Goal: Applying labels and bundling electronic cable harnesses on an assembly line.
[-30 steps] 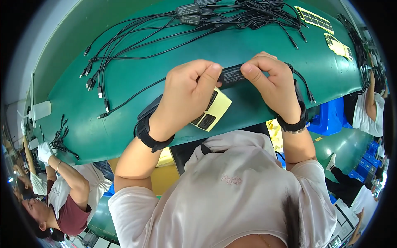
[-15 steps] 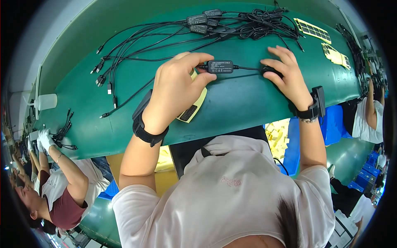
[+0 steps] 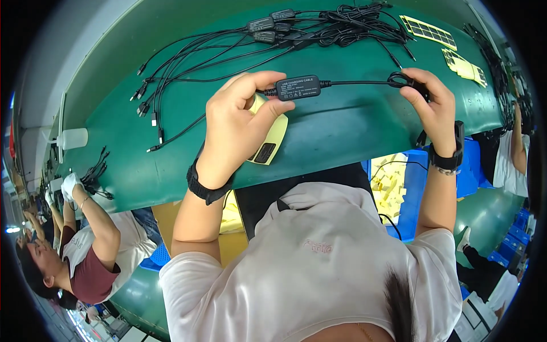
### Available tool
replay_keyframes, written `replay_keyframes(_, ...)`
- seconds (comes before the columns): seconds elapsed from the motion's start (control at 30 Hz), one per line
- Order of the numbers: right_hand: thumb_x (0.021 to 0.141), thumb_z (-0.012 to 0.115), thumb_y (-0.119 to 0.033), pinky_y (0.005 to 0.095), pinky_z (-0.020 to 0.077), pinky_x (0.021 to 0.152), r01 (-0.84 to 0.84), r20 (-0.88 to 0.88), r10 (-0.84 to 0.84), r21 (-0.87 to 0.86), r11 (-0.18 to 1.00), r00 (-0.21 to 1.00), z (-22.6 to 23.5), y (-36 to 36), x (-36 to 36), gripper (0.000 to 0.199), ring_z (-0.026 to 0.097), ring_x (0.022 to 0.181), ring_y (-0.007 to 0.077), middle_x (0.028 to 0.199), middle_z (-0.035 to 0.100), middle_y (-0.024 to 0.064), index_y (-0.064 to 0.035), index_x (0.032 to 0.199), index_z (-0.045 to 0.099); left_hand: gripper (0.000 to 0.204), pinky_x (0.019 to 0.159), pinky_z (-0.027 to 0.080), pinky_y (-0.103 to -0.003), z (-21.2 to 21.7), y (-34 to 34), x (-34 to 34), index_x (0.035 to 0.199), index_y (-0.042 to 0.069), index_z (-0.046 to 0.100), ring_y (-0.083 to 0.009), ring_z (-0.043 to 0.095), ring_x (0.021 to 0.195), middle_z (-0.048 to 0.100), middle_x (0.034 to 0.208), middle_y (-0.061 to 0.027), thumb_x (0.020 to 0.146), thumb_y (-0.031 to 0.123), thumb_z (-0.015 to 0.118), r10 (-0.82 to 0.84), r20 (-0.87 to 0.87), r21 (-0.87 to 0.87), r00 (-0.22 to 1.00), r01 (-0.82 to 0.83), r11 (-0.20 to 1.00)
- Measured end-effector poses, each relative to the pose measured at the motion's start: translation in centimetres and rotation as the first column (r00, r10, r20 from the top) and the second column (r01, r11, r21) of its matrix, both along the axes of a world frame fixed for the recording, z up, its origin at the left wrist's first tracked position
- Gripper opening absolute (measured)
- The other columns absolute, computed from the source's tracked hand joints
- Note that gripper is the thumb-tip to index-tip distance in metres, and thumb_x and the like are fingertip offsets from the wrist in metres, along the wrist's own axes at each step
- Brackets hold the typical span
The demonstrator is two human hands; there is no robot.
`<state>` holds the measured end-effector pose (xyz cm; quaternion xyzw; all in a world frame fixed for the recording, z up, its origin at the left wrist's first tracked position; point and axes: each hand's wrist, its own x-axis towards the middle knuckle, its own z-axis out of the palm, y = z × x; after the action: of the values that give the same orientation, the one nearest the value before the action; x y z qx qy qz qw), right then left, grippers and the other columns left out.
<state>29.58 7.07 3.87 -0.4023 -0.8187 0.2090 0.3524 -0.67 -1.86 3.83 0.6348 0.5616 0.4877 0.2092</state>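
Observation:
Between my hands a black charging cable with a small flat box [image 3: 298, 87] is stretched above the green table. My left hand [image 3: 235, 125] pinches the left end of the box between thumb and fingers. Beneath that hand shows a curved yellow label sheet [image 3: 277, 137] with a black label near its lower end; whether the hand grips the sheet too is hidden. My right hand [image 3: 434, 105] is closed on the coiled part of the cable [image 3: 401, 80], and a dark length of it hangs below the palm.
A pile of similar black cables [image 3: 353, 25] lies along the far side, plugs fanned out leftward. Yellow label sheets [image 3: 428, 32] lie at far right. Below the table edge stands a blue bin [image 3: 411, 196] with yellow scraps. At left, a gloved co-worker [image 3: 94, 251] handles cables.
My right hand has moved right, drawing the cable out, and its coil now shows at the fingertips. The box has tilted slightly and shifted a little left, still in my left hand.

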Motion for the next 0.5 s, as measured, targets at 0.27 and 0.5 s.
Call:
replay_keyframes(0.27,0.079,0.068,-0.009,0.0256,0.0443,0.065,-0.165,0.273,0.167,-0.032,0.986,0.947,1.8,1.6,-0.3,0.024,0.056,0.071,0.0193,0.083,0.061,0.0094,-0.0005,0.102,0.063,0.022,0.065,0.05,-0.038,0.5,-1.7,-2.8,0.093,0.006,0.066,-0.0314,0.062,0.075,0.064,0.081,-0.0136,0.071,0.008,0.069,0.097,-0.605,-0.097,0.79,-0.194,0.976)
replay_keyframes(0.5,0.083,0.063,-0.013,0.0343,0.0456,0.072,-0.317,0.357,0.212,0.267,0.91,0.909,3.0,9.4,-4.9,0.024,0.058,0.081,0.0279,0.091,0.061,0.0134,-0.0016,0.104,0.062,0.014,0.069,0.05,-0.039,2.9,1.9,-9.1,0.086,0.005,0.069,-0.033,0.062,0.078,0.064,0.082,-0.0158,0.073,0.011,0.068,0.266,-0.753,0.057,0.601,-0.344,0.937)
